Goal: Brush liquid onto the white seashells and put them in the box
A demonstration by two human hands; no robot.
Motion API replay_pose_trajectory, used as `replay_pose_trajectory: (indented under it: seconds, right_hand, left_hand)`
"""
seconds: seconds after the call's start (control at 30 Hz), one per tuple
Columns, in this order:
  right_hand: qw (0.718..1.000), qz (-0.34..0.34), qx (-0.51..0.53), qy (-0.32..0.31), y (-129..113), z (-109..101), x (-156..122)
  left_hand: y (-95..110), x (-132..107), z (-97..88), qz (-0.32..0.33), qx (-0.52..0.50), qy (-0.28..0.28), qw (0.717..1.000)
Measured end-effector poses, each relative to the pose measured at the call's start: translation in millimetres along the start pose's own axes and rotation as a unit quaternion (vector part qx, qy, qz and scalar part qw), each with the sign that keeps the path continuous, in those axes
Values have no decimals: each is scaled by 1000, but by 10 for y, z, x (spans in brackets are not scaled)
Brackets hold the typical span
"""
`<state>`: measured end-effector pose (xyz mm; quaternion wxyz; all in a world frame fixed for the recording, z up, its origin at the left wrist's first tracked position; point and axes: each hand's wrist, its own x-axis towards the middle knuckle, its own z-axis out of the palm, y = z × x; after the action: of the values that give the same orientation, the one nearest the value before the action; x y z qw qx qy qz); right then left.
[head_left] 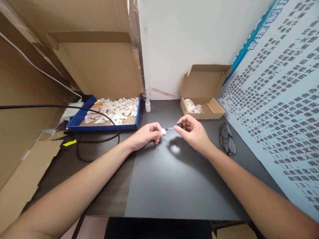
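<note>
Between the thumb and fingers of my left hand (148, 135) is a small white seashell (163, 131). My right hand (193, 132) pinches the black cap of a thin applicator brush (170, 128). The brush's dark tip points left and lies at the shell's edge; I cannot tell whether it touches. Both hands are over the dark grey mat (159, 186). Beyond them stands a small clear bottle (148, 106) with a white label, upright and without a cap that I can see.
At the back left, a blue-edged box (104, 127) holds many shells. A smaller cardboard box (211, 116) with shells stands back right. Glasses (227, 138) lie right of my right hand. A black cable (97, 141) loops at left, near a yellow tag (70, 142).
</note>
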<state>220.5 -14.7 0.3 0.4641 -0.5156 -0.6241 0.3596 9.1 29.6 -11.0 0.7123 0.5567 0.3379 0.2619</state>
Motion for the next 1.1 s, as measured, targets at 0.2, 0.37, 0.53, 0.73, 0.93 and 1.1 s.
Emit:
replay_pose_trajectory:
  seconds: [0.2,0.37,0.53,0.73,0.93,1.1]
  right_hand:
    - [998,27,51,-34,7,-3,8]
    - [1000,19,9,-7,-14,-2,6]
    - [999,25,28,-17,-33,-15,9]
    - [997,32,55,-43,-47,-26,4]
    - [999,35,16,-23,-40,-18,3]
    - [999,26,-11,-16,-63,-10,-11]
  left_hand:
    - [-3,-6,4,2,-7,5,1000]
    - [-11,-4,1,6,-10,4,1000]
    - [-9,-5,6,5,-6,7,1000]
    - [-13,1,7,4,-6,10,1000]
    - [-28,11,-7,8,-8,1,1000]
    - [-30,7,-5,6,-10,3,1000]
